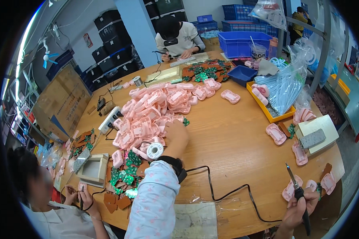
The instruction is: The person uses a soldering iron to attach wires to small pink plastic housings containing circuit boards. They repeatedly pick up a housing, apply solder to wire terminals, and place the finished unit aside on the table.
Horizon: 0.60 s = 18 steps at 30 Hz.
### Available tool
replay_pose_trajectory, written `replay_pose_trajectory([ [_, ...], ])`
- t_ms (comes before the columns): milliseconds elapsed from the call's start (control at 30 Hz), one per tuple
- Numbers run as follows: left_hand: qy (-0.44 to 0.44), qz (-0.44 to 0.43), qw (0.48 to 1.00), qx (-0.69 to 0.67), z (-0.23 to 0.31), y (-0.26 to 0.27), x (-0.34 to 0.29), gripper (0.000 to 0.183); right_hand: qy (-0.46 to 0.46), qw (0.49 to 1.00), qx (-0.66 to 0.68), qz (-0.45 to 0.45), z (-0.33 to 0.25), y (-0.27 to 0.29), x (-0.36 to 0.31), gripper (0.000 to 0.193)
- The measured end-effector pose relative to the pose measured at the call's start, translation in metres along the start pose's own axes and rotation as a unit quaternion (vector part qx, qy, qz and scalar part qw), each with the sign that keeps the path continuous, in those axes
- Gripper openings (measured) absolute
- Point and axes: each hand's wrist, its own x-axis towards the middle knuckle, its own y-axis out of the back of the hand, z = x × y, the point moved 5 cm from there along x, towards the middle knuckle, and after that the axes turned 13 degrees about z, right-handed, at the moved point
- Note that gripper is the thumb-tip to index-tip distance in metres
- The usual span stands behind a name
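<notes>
My left arm, in a pale patterned sleeve with a black wristband, stretches to a large heap of pink plastic shells. At the heap's right edge my left hand touches the shells; its fingertips are hidden among them. A small green circuit board lies beside its fingers. My right hand, at the lower right, is closed around a soldering iron whose tip points up and away. Pink shells lie just beyond that hand. A solder spool stands by my left wrist.
A black cable crosses the table between my arms. Green boards with brown pieces lie left of my sleeve. A co-worker sits at left, another across the table. A yellow tray holds pale blue sticks at right.
</notes>
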Motion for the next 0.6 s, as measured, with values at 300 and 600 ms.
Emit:
replay_pose_trajectory([
  [300,-0.279,-0.132,0.939,-0.151,0.006,0.056,-0.072,0.05,-0.036,0.999,0.017,-0.022,-0.006,-0.002,-0.009,0.015],
  [600,-0.413,0.014,0.856,-0.312,-0.017,0.138,-0.125,0.045,-0.053,0.997,0.004,-0.057,-0.025,-0.003,-0.023,0.022],
])
